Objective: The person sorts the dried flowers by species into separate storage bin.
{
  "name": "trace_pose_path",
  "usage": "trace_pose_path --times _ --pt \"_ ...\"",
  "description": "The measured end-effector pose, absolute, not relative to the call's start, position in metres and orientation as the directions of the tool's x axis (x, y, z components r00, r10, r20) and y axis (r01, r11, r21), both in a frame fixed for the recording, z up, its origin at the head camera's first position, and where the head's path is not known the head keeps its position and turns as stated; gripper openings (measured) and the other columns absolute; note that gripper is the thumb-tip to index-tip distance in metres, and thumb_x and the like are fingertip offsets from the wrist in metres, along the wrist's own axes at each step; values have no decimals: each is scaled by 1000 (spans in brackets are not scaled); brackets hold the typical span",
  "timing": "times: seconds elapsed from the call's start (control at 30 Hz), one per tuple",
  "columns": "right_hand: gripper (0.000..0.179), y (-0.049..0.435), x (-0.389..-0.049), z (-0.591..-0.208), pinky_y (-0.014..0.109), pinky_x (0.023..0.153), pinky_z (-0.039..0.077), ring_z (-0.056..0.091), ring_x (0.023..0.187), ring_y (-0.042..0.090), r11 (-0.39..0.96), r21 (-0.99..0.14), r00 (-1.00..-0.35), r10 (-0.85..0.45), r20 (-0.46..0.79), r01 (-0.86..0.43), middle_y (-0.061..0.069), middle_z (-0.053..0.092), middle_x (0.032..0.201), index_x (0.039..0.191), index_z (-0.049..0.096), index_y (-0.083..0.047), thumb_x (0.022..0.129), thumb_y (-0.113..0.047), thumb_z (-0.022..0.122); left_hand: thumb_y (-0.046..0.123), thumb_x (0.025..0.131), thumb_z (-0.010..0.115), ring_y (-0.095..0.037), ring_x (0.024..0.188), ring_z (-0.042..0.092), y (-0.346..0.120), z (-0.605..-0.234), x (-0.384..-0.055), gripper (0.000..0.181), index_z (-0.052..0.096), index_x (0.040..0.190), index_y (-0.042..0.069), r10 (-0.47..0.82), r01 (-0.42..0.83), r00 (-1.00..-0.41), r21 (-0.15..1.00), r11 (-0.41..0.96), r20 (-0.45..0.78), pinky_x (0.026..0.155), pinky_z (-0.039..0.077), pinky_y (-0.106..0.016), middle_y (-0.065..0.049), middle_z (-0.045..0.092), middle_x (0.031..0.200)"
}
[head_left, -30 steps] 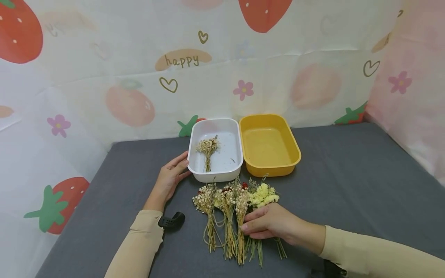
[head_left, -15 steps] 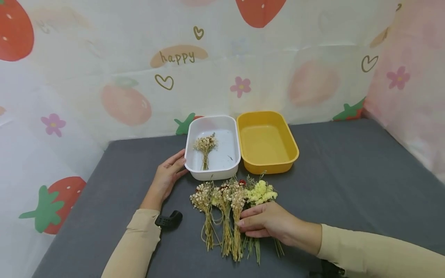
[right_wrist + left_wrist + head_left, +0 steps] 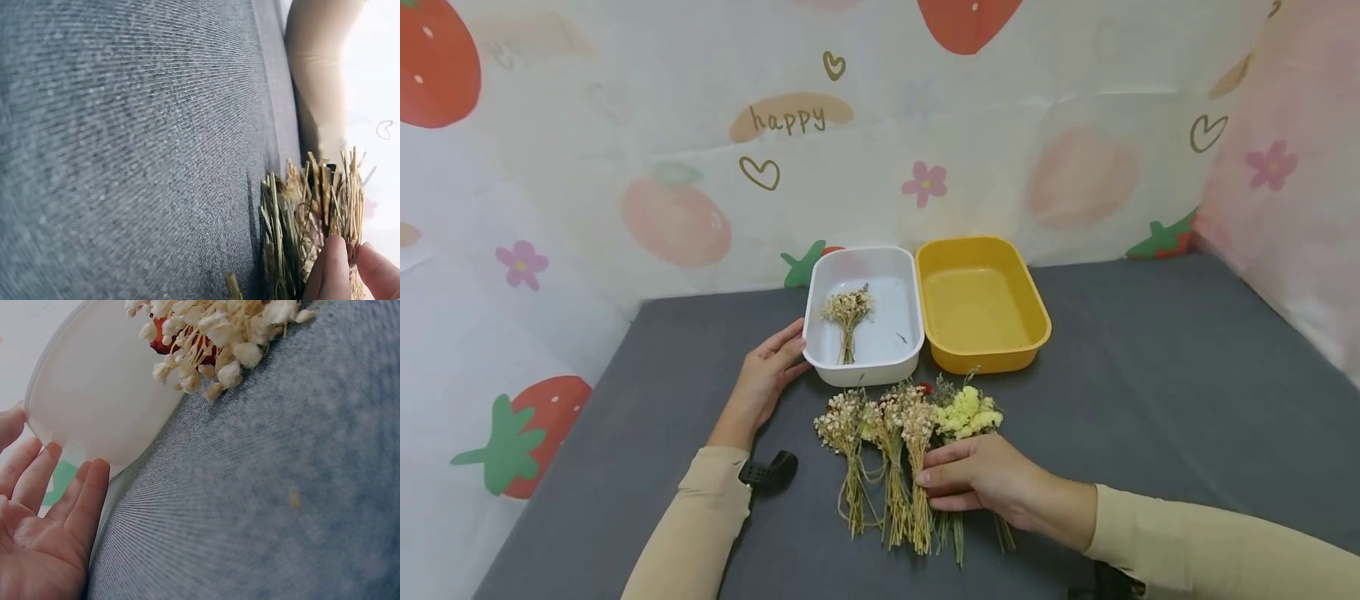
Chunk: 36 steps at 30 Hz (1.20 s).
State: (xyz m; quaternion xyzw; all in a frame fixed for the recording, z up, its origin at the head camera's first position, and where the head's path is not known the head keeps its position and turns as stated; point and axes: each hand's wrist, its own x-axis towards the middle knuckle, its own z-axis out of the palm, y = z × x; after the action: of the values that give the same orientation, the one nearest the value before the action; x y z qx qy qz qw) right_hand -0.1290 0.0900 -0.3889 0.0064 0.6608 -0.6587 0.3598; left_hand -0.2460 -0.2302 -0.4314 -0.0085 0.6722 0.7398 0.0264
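Note:
My right hand (image 3: pixel 992 479) pinches the tied stems of a cream dried flower bunch (image 3: pixel 917 423) between thumb and fingers. In the right wrist view its fingertips (image 3: pixel 335 256) press the straw-coloured stems (image 3: pixel 355 200). Two more cream bunches lie just left of it: a middle one (image 3: pixel 892 479) and a left one (image 3: pixel 850 442) with loose twine. A yellow-flowered bunch (image 3: pixel 966 414) lies on the right, partly behind my right hand. My left hand (image 3: pixel 762 383) rests its extended fingers against the left side of the white plastic basin (image 3: pixel 868 375); the left wrist view shows this closely.
One small dried bunch (image 3: pixel 847 317) lies inside the white basin, with a stray bit of stem nearby. Right beside it stands a yellow basin (image 3: pixel 985 364). A dark grey cloth (image 3: pixel 1150 375) covers the table, and a printed curtain (image 3: pixel 985 125) hangs behind.
The held bunch has risen slightly and shifted a little left towards the middle bunch, with my right hand on it. My left hand stays at the white basin. The head view sways slightly.

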Motion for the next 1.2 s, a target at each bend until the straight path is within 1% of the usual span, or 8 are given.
trace_pose_path --times 0.17,0.37,0.43,0.6,0.7,0.87,1.0,1.2 --pt "48 92 -128 -388 38 91 61 71 98 16 136 -863 -737 -466 -490 487 13 73 116 134 55 12 92 -6 70 17 103 57 -14 134 52 -230 -431 -244 52 42 152 9 22 -65 -998 993 -96 -63 99 54 -24 -10 43 157" --pt "53 95 -124 -383 40 92 60 71 103 18 110 -879 -750 -479 -455 464 20 69 124 137 52 13 91 -8 70 15 103 55 -21 140 47 -229 -430 -244 51 42 152 8 31 -55 -998 993 -105 -52 100 55 -25 -11 43 156" --pt "54 97 -124 -381 40 92 60 71 104 17 101 -886 -759 -477 -442 452 21 67 126 137 51 13 91 -8 71 15 103 56 -23 141 46 -229 -430 -244 52 41 152 8 33 -57 -998 992 -110 -54 99 55 -25 -11 43 156" --pt "56 99 -124 -372 37 90 61 70 102 13 75 -903 -785 -468 -407 424 19 67 128 137 51 13 90 -10 72 14 103 56 -22 140 46 -230 -430 -245 52 41 152 8 24 -58 -998 991 -122 -55 98 55 -24 -11 42 157" --pt "55 100 -126 -365 36 90 61 70 99 12 66 -909 -791 -469 -392 411 17 69 125 136 53 12 90 -10 73 14 103 56 -22 139 47 -230 -429 -246 51 43 151 8 15 -57 -998 990 -128 -55 98 55 -23 -11 43 156" --pt "53 101 -132 -353 33 88 62 72 94 10 61 -918 -805 -460 -375 393 9 74 114 134 56 11 89 -10 74 14 103 56 -24 141 45 -231 -429 -246 51 42 151 7 24 -57 -998 990 -128 -54 98 55 -24 -11 43 156" --pt "52 99 -139 -345 30 86 62 72 92 9 59 -925 -818 -449 -360 374 7 74 110 133 56 12 89 -8 74 14 103 56 -24 141 45 -231 -429 -247 51 42 152 8 25 -58 -998 990 -125 -55 99 55 -25 -10 43 156" --pt "48 91 -159 -335 29 85 62 72 90 8 70 -941 -842 -430 -327 330 3 75 105 132 57 11 91 -7 72 14 103 56 -23 140 47 -230 -428 -248 51 43 151 7 29 -56 -998 991 -124 -53 103 53 -30 -12 44 156"
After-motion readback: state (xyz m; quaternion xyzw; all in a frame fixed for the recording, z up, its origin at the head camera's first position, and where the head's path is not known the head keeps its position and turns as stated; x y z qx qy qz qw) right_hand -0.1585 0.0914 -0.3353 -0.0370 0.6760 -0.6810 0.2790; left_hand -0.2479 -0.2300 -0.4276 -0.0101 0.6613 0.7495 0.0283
